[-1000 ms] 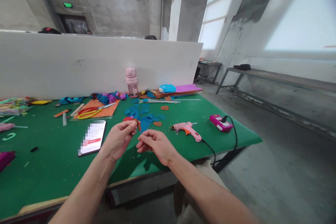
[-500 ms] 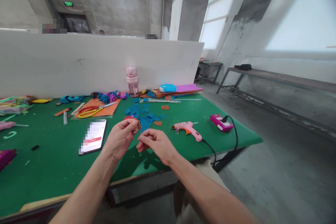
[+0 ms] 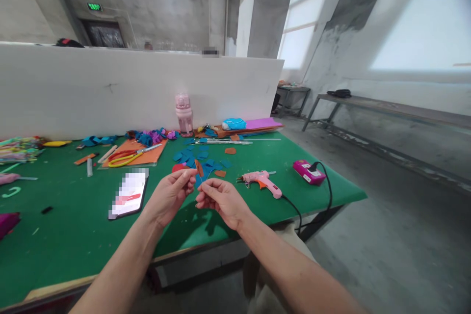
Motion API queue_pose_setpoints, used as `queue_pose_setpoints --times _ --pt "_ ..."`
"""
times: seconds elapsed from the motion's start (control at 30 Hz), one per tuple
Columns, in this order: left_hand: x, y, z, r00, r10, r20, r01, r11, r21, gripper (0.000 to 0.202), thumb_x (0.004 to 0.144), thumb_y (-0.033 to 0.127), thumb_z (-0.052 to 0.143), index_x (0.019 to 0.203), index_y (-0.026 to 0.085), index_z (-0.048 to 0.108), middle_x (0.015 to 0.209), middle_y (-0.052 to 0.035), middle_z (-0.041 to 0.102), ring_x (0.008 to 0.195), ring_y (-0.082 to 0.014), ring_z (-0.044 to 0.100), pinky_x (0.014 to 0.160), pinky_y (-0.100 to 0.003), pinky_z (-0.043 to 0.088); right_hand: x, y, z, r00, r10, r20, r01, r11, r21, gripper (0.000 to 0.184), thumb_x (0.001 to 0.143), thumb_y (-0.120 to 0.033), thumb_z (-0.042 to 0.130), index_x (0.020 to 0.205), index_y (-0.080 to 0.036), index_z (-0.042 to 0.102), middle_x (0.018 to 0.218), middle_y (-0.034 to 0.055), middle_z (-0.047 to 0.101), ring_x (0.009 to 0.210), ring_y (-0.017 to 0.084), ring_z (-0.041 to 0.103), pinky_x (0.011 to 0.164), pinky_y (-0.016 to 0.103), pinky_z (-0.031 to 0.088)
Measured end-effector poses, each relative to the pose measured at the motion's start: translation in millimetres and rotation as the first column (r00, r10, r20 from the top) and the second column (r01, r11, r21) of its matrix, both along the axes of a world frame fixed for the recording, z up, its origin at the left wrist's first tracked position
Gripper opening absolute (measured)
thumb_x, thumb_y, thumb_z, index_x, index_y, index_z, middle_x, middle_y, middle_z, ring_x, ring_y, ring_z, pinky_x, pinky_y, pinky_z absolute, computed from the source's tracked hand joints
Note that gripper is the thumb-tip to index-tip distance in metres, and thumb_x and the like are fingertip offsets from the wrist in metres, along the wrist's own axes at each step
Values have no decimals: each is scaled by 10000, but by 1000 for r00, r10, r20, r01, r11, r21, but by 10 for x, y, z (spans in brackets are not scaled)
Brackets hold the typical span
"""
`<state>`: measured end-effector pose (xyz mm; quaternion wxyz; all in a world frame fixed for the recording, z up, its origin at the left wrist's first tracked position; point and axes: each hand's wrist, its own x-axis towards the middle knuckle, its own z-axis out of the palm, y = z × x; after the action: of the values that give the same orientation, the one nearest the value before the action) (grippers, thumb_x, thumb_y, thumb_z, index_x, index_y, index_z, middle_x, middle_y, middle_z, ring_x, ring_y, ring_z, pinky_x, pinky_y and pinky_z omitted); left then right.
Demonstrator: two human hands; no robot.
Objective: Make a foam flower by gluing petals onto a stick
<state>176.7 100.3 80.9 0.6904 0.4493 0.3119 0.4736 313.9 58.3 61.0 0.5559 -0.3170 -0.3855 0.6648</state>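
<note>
The right hand [image 3: 221,202] pinches a thin stem [image 3: 201,180] between thumb and forefinger, and the brown piece [image 3: 199,168] stands at the upper end of this stem, above the worktop [image 3: 73,235]. The left hand [image 3: 171,192] is just to the left of the piece, with its thumb and forefinger brought close together; whether they grip the edge of the piece, I cannot tell.

I think the right hand should hold the stem firmly but without bending it, because it looks thin. It seems better to turn the stem slowly in these fingers, and to let the left fingertips press the piece lightly from its side, so that it does not crease or slip.

The gun [image 3: 259,180] lies to the right, and its nozzle points left, toward the hands. It may be hot, so the right hand should not drift in that direction. The blue scraps [image 3: 189,157] lie on the far side of the hands, and a careless movement could scatter them
</note>
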Motion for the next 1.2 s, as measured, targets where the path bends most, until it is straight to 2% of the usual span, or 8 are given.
queue_pose_setpoints --times 0.3,0.53,0.63,0.93,1.0,1.07,1.13,1.2 --pt "42 -55 24 998 -27 -53 27 1000 -5 199 663 265 665 560 112 591 557 -6 512 527 -78 480 463 -169 381 -10 -5 -43 981 162 -104 -165 986 -18 257 672 -359 663 762 -131 586 604 -20 619 508 73 588 591 219 477" --pt "96 -92 61 999 -26 42 29 996 -88 220 594 280 717 684 109 613 543 22 508 444 -53 444 415 -169 375 -38 2 -51 943 235 -236 -250 968 -37 230 689 -331 661 760 -132 572 590 -40 608 500 67 587 608 232 483" --pt "100 -93 63 997 -37 65 42 996 -81 209 589 266 721 647 117 587 548 26 507 430 -48 429 404 -171 369 -54 0 -38 932 243 -268 -265 963 -49 215 693 -314 661 757 -131 568 578 -47 600 490 58 577 610 229 482" --pt "72 -77 56 996 -62 63 63 998 -11 208 624 238 695 589 129 521 581 38 467 454 -32 395 418 -153 339 -66 16 -65 945 255 -202 -269 962 -42 271 684 -380 653 795 -145 578 653 -23 622 550 73 593 657 255 480" --pt "50 -46 39 998 -51 31 50 998 28 208 624 248 693 589 133 524 569 41 459 478 -39 398 446 -156 336 -14 41 -43 975 210 -69 -212 977 -26 311 686 -430 627 813 -148 589 724 8 638 596 94 605 664 270 476" --pt "28 -15 17 999 -15 -42 19 996 93 215 620 255 693 563 136 522 544 40 462 511 -52 409 490 -163 342 66 74 -8 994 35 99 -36 999 11 329 694 -463 596 802 -153 597 759 23 638 623 103 599 662 269 465" --pt "18 1 -4 985 31 -169 -3 987 162 204 617 259 689 555 137 537 526 36 478 516 -57 406 508 -167 332 148 106 23 957 -188 219 170 981 97 314 717 -467 563 773 -161 605 765 18 627 647 100 581 663 253 451" --pt "31 -3 -22 951 65 -304 1 977 212 184 616 267 684 574 138 559 530 28 505 514 -64 413 507 -172 324 196 125 39 917 -284 280 235 952 193 292 737 -450 541 769 -171 618 773 12 616 682 104 560 675 242 437"
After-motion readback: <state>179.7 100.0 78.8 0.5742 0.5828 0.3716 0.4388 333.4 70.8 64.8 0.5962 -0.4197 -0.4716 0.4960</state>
